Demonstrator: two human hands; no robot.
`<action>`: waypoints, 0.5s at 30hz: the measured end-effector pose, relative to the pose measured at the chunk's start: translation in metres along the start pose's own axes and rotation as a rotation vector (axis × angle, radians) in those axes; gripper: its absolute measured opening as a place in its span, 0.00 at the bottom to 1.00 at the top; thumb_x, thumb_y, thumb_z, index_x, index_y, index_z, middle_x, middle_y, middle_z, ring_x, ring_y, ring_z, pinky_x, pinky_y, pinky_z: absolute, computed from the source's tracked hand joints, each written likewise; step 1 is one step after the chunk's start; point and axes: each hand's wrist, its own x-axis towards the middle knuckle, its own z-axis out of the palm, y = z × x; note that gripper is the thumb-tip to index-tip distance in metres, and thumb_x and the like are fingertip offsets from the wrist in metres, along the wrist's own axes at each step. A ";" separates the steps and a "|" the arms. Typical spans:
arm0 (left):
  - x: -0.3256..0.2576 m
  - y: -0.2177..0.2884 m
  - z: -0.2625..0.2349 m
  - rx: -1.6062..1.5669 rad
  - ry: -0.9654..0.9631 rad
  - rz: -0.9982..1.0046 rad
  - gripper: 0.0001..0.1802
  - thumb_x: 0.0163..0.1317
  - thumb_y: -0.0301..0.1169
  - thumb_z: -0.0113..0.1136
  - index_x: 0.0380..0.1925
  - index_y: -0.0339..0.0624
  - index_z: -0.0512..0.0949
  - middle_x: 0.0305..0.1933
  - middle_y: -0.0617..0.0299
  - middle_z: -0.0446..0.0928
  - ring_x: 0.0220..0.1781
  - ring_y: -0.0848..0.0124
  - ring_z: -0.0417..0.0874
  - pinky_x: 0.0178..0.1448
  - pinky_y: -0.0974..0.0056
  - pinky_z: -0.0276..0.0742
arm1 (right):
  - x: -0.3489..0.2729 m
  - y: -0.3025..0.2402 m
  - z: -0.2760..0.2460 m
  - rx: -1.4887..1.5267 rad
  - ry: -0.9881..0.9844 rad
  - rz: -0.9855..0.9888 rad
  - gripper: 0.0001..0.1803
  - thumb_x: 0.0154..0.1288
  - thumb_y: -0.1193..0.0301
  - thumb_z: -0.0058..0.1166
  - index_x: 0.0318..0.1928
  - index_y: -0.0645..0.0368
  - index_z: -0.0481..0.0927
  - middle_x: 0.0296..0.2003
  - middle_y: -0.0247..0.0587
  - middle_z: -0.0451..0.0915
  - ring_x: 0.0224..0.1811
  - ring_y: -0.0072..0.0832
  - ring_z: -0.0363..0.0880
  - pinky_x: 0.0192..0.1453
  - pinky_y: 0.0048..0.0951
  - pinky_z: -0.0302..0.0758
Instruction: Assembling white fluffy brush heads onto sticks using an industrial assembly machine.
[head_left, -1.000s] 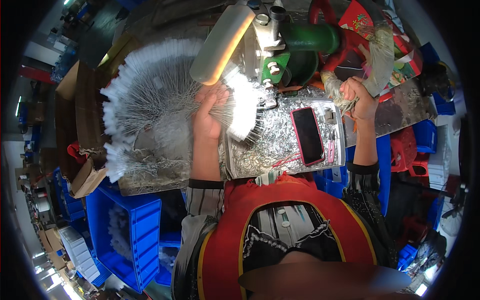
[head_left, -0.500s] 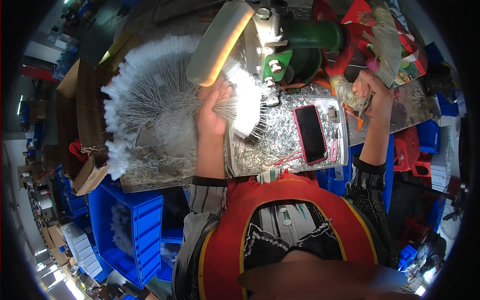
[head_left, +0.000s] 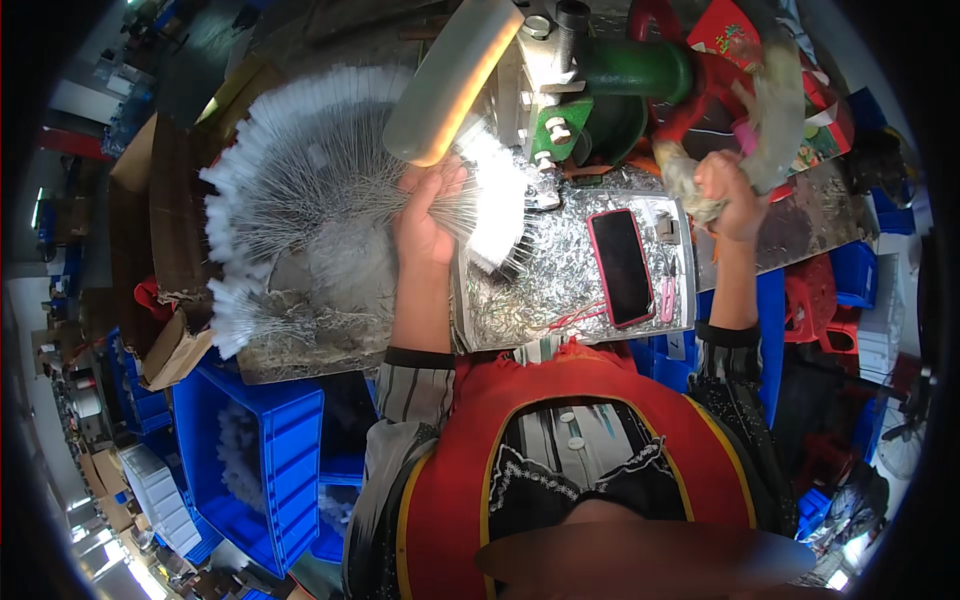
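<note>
My left hand (head_left: 428, 222) is closed round a bundle of thin wire-stemmed brushes (head_left: 497, 222), their white bristle tips fanned out to the right. Beside it on the left, a large heap of the same brushes (head_left: 235, 150) lies spread with white ends outward. My right hand (head_left: 734, 196) grips the pale, cloth-wrapped handle (head_left: 683, 180) of a red wheel-like lever (head_left: 700, 80) on a green hand press (head_left: 635, 70). The handle's upper wrapped part is smeared by motion. A lit, long lamp (head_left: 450, 85) hangs over the left fingertips and hides part of the brushes.
A foil-covered tray (head_left: 560, 285) lies between my arms, bearing a red-edged phone (head_left: 621, 268) and pink-handled snips (head_left: 667, 295). An open cardboard box (head_left: 180, 220) stands at the left. Below the table edge is a blue bin (head_left: 295, 460) with white pieces inside.
My right hand and the wrapped handle have shifted slightly left, the forearm now more upright. The left hand keeps its grip on the brushes, nearly unmoved.
</note>
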 end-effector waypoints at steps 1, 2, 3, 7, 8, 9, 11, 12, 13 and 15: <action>0.000 0.001 -0.001 0.003 -0.006 0.007 0.18 0.56 0.19 0.48 0.49 0.31 0.63 0.52 0.43 0.67 0.54 0.56 0.70 0.61 0.55 0.66 | -0.001 0.013 0.000 0.038 -0.029 -0.159 0.14 0.51 0.80 0.47 0.10 0.61 0.65 0.09 0.36 0.63 0.14 0.26 0.64 0.28 0.28 0.67; 0.001 0.000 -0.001 0.003 -0.013 0.008 0.19 0.56 0.19 0.48 0.49 0.31 0.62 0.53 0.43 0.66 0.54 0.56 0.70 0.61 0.55 0.66 | -0.002 0.016 -0.001 0.034 -0.029 -0.162 0.14 0.51 0.80 0.47 0.10 0.61 0.65 0.09 0.36 0.63 0.14 0.26 0.64 0.28 0.28 0.67; 0.001 -0.001 -0.001 -0.001 -0.018 0.007 0.19 0.56 0.19 0.48 0.49 0.31 0.62 0.53 0.43 0.66 0.54 0.56 0.70 0.61 0.55 0.66 | -0.002 0.016 -0.002 0.006 -0.059 -0.131 0.14 0.51 0.80 0.46 0.11 0.61 0.65 0.10 0.36 0.64 0.15 0.26 0.64 0.28 0.28 0.67; 0.000 -0.003 -0.004 -0.027 -0.016 0.053 0.20 0.56 0.18 0.48 0.51 0.31 0.61 0.54 0.43 0.65 0.54 0.57 0.70 0.61 0.55 0.67 | 0.004 -0.013 0.001 -0.024 -0.007 0.113 0.13 0.51 0.78 0.47 0.11 0.62 0.67 0.10 0.36 0.64 0.15 0.27 0.65 0.28 0.27 0.67; -0.001 -0.002 -0.004 -0.042 -0.020 0.070 0.21 0.56 0.18 0.48 0.51 0.31 0.60 0.54 0.44 0.65 0.54 0.58 0.70 0.61 0.55 0.67 | 0.007 -0.027 0.003 -0.039 0.012 0.226 0.13 0.51 0.77 0.48 0.11 0.62 0.67 0.10 0.37 0.64 0.16 0.27 0.66 0.27 0.27 0.66; 0.000 -0.003 -0.003 -0.044 -0.023 0.070 0.21 0.56 0.18 0.48 0.51 0.31 0.60 0.54 0.44 0.65 0.54 0.58 0.70 0.61 0.55 0.67 | 0.010 -0.037 0.008 -0.048 0.013 0.229 0.14 0.50 0.75 0.49 0.11 0.61 0.67 0.10 0.37 0.64 0.15 0.27 0.66 0.26 0.26 0.65; 0.000 -0.004 -0.003 -0.073 0.019 0.079 0.21 0.56 0.18 0.49 0.51 0.31 0.60 0.54 0.44 0.65 0.54 0.58 0.70 0.61 0.55 0.67 | 0.013 -0.047 0.010 -0.080 0.006 0.256 0.14 0.50 0.75 0.49 0.10 0.61 0.67 0.10 0.37 0.64 0.15 0.27 0.66 0.26 0.26 0.65; 0.000 -0.005 -0.002 -0.076 0.019 0.080 0.21 0.56 0.18 0.49 0.51 0.31 0.60 0.54 0.44 0.65 0.54 0.58 0.70 0.61 0.55 0.67 | 0.015 -0.050 0.009 -0.111 -0.003 0.286 0.14 0.50 0.74 0.50 0.10 0.61 0.67 0.10 0.37 0.64 0.15 0.28 0.66 0.25 0.26 0.64; 0.001 -0.007 -0.001 -0.072 0.028 0.088 0.21 0.56 0.18 0.49 0.51 0.31 0.60 0.54 0.44 0.65 0.54 0.58 0.70 0.61 0.55 0.66 | 0.016 -0.050 0.007 -0.112 -0.006 0.286 0.14 0.50 0.74 0.50 0.10 0.61 0.67 0.10 0.37 0.64 0.15 0.28 0.66 0.25 0.26 0.64; 0.002 -0.008 -0.001 -0.065 0.037 0.096 0.22 0.56 0.18 0.49 0.51 0.31 0.60 0.54 0.43 0.65 0.54 0.57 0.70 0.61 0.54 0.66 | 0.017 -0.050 0.004 -0.100 -0.013 0.313 0.14 0.50 0.74 0.50 0.10 0.61 0.67 0.10 0.37 0.64 0.15 0.28 0.66 0.25 0.26 0.64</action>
